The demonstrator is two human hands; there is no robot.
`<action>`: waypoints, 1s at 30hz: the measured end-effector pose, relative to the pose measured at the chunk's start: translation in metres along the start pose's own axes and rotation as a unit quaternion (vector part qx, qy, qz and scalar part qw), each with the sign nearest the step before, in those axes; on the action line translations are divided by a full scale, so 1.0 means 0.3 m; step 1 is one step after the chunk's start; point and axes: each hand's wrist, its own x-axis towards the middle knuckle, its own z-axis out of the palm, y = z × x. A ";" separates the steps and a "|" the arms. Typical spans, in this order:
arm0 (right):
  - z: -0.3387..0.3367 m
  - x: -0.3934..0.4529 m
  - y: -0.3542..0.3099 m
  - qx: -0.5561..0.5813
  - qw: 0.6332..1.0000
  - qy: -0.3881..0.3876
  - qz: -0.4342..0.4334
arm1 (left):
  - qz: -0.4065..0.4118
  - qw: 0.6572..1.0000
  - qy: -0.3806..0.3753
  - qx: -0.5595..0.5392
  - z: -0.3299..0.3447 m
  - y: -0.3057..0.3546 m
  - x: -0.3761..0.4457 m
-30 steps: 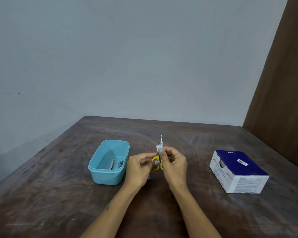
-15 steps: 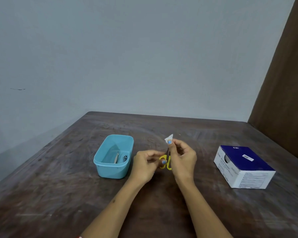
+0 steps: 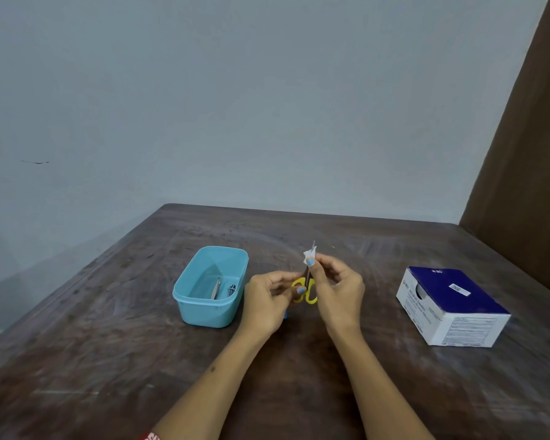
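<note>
The left hand (image 3: 267, 300) pinches the yellow handles of the scissors (image 3: 311, 299), held upright between both hands. Just above that hold, the right hand (image 3: 337, 290) pinches a small white wipe (image 3: 308, 255) round the blades. The tip pokes out beyond the wipe, so a slipping thumb could meet the edge. Whether the blades are closed is hidden. The contents of the tub (image 3: 204, 314), left of the grip, are hard to make out.

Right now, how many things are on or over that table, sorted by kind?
Containers: 2, light blue tub, blue-and-white box
Scissors: 1, yellow-handled
White wipe: 1, pinched against the blades
Small metal tools in the tub: 2, tweezers and a second piece too small to name
Total: 6
</note>
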 end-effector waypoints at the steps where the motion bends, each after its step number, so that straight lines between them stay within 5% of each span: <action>1: -0.003 0.001 0.000 -0.018 1.000 -0.004 -0.013 | 0.004 1.000 0.002 -0.003 0.001 0.003 -0.002; 6: -0.011 -0.004 0.001 -0.138 0.984 -0.044 -0.100 | 0.042 0.997 0.063 -0.014 0.001 0.017 -0.001; 14: -0.015 -0.001 0.009 -0.175 0.980 -0.028 -0.092 | 0.075 0.992 0.103 0.020 0.006 0.005 -0.001; 21: -0.018 -0.019 0.002 -0.254 0.952 -0.017 -0.169 | 0.078 0.993 0.093 0.004 0.012 0.023 -0.010; 26: -0.027 -0.021 0.004 -0.245 0.962 -0.033 -0.116 | 0.079 0.991 0.110 -0.020 0.007 0.031 -0.010; 30: -0.023 -0.029 -0.007 -0.277 0.946 -0.001 -0.168 | 0.061 0.993 0.101 -0.018 0.010 0.035 -0.010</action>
